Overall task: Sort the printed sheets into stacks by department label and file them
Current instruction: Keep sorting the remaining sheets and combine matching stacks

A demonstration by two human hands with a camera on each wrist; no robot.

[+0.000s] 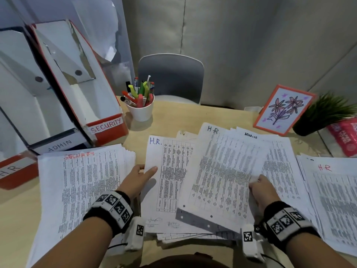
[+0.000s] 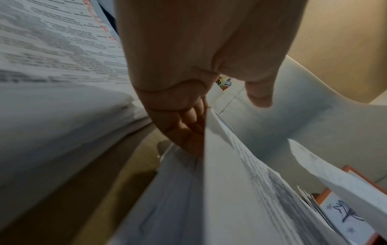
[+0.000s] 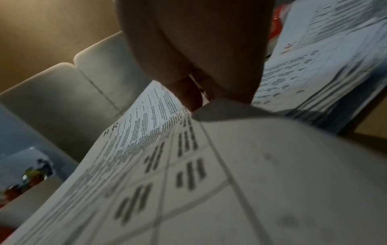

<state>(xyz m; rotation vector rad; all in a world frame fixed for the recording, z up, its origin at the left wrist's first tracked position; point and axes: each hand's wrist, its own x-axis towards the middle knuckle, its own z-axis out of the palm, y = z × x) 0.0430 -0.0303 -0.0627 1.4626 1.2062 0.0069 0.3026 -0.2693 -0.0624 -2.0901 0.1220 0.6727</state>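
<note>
Printed sheets cover the desk in the head view. My left hand [image 1: 146, 170] pinches the left edge of a sheet marked H.R. in blue [image 1: 170, 171], thumb on top and fingers underneath [image 2: 188, 129]. My right hand [image 1: 255, 180] pinches the right edge of another H.R. sheet [image 1: 222, 171], lifted and tilted above the middle pile [image 3: 167, 165]. A SECURITY stack [image 1: 87, 186] lies at the left. A stack topped with a red H.R. label [image 1: 332, 200] lies at the right. An ADMIN sheet [image 1: 251, 134] peeks out behind the lifted one.
Three file boxes stand at the back left: SECURITY [image 1: 106, 124], ADMIN [image 1: 59, 145] and H.R. [image 1: 11, 169]. A cup of pens [image 1: 141, 111], a framed flower drawing [image 1: 284, 110], a potted plant [image 1: 324, 113] and a red packet [image 1: 345, 136] line the far edge. A grey chair [image 1: 170, 78] stands behind.
</note>
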